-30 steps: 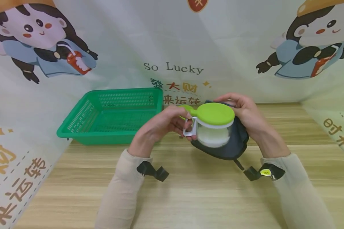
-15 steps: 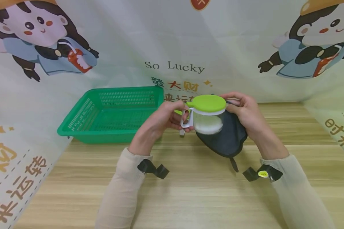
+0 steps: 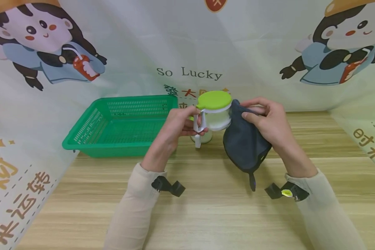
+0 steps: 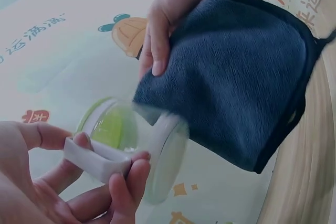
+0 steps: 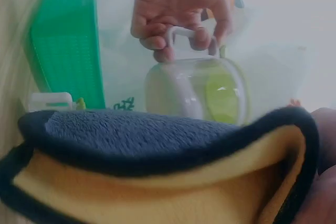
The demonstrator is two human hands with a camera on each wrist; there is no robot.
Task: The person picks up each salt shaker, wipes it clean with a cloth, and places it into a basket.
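Observation:
My left hand (image 3: 178,124) grips the white handle of a clear jar (image 3: 218,120) with a bright green lid, held above the table. Something white is visible inside its lower part. From my right hand (image 3: 270,121) hangs a dark blue-grey cloth (image 3: 246,144), pinched between thumb and fingers near its top. The right wrist view shows the cloth's yellow underside (image 5: 147,198). In the head view the cloth's upper edge is right beside the jar; whether they touch I cannot tell. A second jar (image 3: 205,137) with a white handle stands behind my left hand, mostly hidden.
A green plastic basket (image 3: 112,152) with perforated walls sits at the back left of the wooden table (image 3: 212,215). Behind it rises a printed white backdrop (image 3: 131,45). Black wrist-camera mounts (image 3: 168,186) are strapped over both sleeves.
The jar has moved up and left, away from in front of the cloth. The cloth now hangs more freely from my right hand. More of the second jar has come into sight.

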